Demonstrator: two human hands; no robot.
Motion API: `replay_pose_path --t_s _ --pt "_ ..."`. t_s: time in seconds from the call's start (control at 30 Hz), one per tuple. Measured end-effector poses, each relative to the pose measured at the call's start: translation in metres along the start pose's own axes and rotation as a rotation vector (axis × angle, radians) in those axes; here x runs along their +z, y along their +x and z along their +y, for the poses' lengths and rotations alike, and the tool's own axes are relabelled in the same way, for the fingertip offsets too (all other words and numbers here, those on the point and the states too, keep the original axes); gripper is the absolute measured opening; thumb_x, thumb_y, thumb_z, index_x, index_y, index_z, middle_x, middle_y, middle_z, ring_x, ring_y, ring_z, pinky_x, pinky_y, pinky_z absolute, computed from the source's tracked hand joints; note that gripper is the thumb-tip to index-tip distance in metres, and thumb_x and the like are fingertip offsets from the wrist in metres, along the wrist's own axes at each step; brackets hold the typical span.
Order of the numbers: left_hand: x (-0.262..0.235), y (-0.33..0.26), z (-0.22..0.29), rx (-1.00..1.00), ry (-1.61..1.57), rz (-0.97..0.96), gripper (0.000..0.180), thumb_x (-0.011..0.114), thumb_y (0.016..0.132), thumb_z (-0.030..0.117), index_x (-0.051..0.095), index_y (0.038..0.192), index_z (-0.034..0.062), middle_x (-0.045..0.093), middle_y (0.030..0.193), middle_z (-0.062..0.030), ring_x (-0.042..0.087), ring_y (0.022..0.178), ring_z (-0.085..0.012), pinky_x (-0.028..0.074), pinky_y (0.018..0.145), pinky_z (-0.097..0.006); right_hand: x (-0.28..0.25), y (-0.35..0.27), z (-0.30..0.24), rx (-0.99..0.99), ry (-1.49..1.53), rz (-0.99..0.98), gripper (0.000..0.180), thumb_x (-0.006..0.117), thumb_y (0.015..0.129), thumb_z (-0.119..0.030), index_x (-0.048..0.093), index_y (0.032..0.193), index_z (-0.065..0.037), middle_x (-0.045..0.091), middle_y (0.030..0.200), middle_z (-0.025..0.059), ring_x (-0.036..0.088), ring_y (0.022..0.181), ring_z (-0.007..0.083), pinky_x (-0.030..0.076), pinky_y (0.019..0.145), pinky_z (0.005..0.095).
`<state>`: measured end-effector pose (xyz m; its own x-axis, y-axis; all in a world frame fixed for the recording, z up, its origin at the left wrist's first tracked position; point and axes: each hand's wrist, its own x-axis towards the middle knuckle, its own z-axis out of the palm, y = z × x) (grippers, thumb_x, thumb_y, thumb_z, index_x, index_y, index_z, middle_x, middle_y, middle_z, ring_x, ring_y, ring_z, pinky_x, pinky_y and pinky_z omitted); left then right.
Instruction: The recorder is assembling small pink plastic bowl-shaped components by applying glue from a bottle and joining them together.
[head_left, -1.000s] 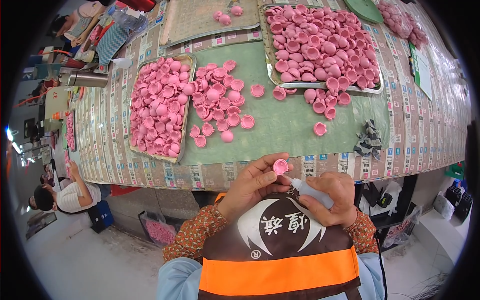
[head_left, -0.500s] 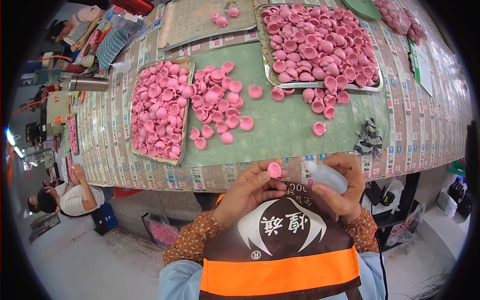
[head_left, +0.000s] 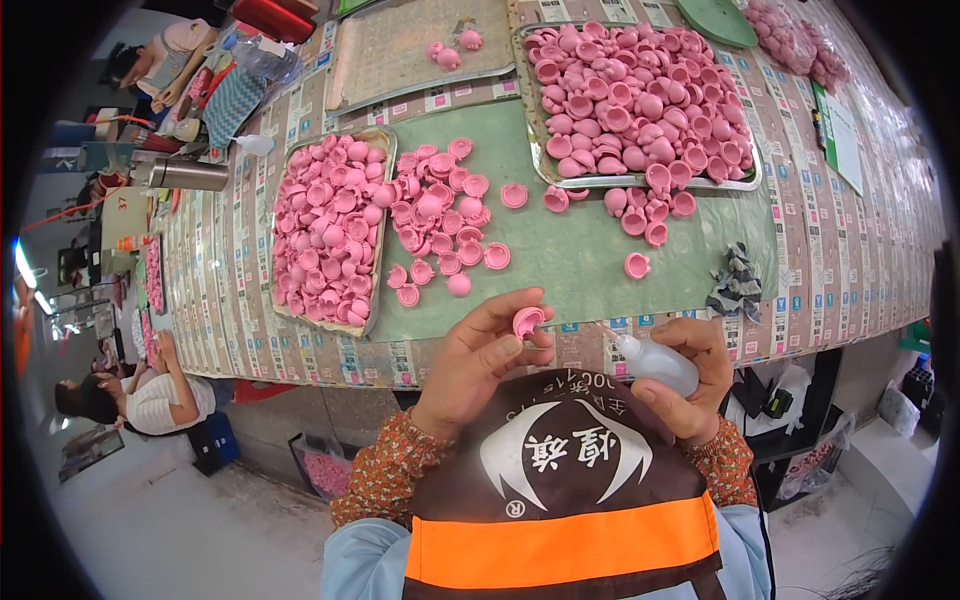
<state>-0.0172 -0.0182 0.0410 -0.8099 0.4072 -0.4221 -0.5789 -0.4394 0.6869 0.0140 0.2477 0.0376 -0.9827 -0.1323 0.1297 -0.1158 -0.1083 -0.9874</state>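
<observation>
Between the thumb and fingers of my left hand (head_left: 478, 355) is a hollow pink half-shell (head_left: 527, 321), tilted so its open side shows. My right hand (head_left: 690, 378) grips a translucent squeeze bottle (head_left: 660, 364) whose thin nozzle points toward the half-shell, apart from it. Both hands are over the table's near edge. Beyond them, a green mat (head_left: 560, 255) carries loose pink half-shells (head_left: 437, 205). Many more half-shells fill a metal tray (head_left: 375, 235) on the left and a larger metal tray (head_left: 755, 178) at the far right.
A crumpled dark rag (head_left: 736, 283) lies at the mat's right. Farther back are a shallow tray (head_left: 390, 65) with a few pink pieces, a green plate (head_left: 718, 20) and bagged pink parts (head_left: 800, 45). At the left stands a steel flask (head_left: 190, 175); co-workers sit past it.
My left hand has moved slightly left and up, and the half-shell in it has turned from facing up to tilted. My right hand still holds the bottle, nearly in place.
</observation>
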Motion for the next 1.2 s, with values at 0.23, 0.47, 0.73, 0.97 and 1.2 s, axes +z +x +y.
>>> replay_pose_path --t_s 0.23,0.47,0.73,0.97,1.2 --pt "-0.006 0.013 0.006 -0.001 -0.119 -0.140 0.053 0.063 0.095 0.014 0.043 0.142 0.0013 0.057 0.130 -0.0154 0.063 0.109 -0.0237 0.056 0.093 -0.041 0.000 -0.009 -0.005 0.102 0.010 0.023 0.057 0.084 0.072 -0.018 0.052 0.116 -0.002 0.054 0.112 0.0100 0.056 0.101 0.0168 0.046 0.088 0.0294" --pt "0.000 0.023 0.003 -0.120 -0.296 -0.256 0.062 0.064 0.095 0.025 0.037 0.145 -0.0006 0.059 0.125 -0.0141 0.065 0.105 -0.0236 0.056 0.092 -0.040 0.002 -0.001 -0.005 -0.066 -0.074 -0.026 0.051 0.083 0.074 -0.008 0.052 0.115 -0.001 0.059 0.100 0.0114 0.059 0.084 0.0178 0.048 0.073 0.0301" --pt "0.005 0.023 -0.008 -0.179 -0.340 -0.268 0.065 0.062 0.097 0.029 0.033 0.145 -0.0040 0.060 0.121 -0.0144 0.065 0.103 -0.0217 0.057 0.090 -0.038 0.005 0.002 -0.002 -0.162 -0.245 -0.020 0.044 0.083 0.073 -0.012 0.061 0.108 -0.001 0.066 0.090 0.0127 0.065 0.074 0.0223 0.050 0.063 0.0323" --pt "0.007 0.019 -0.014 -0.185 -0.296 -0.228 0.063 0.060 0.098 0.028 0.033 0.146 -0.0036 0.060 0.120 -0.0126 0.064 0.101 -0.0198 0.057 0.090 -0.037 0.006 0.006 -0.007 -0.192 -0.399 -0.137 0.046 0.084 0.071 -0.011 0.060 0.109 0.001 0.066 0.099 0.0151 0.066 0.082 0.0242 0.052 0.071 0.0336" --pt "0.010 0.016 -0.014 -0.211 -0.268 -0.204 0.062 0.059 0.099 0.029 0.034 0.146 -0.0027 0.060 0.120 -0.0106 0.063 0.101 -0.0186 0.056 0.090 -0.035 0.007 0.008 -0.008 -0.173 -0.416 -0.145 0.043 0.084 0.070 -0.012 0.062 0.105 0.000 0.068 0.097 0.0151 0.067 0.079 0.0259 0.052 0.069 0.0348"
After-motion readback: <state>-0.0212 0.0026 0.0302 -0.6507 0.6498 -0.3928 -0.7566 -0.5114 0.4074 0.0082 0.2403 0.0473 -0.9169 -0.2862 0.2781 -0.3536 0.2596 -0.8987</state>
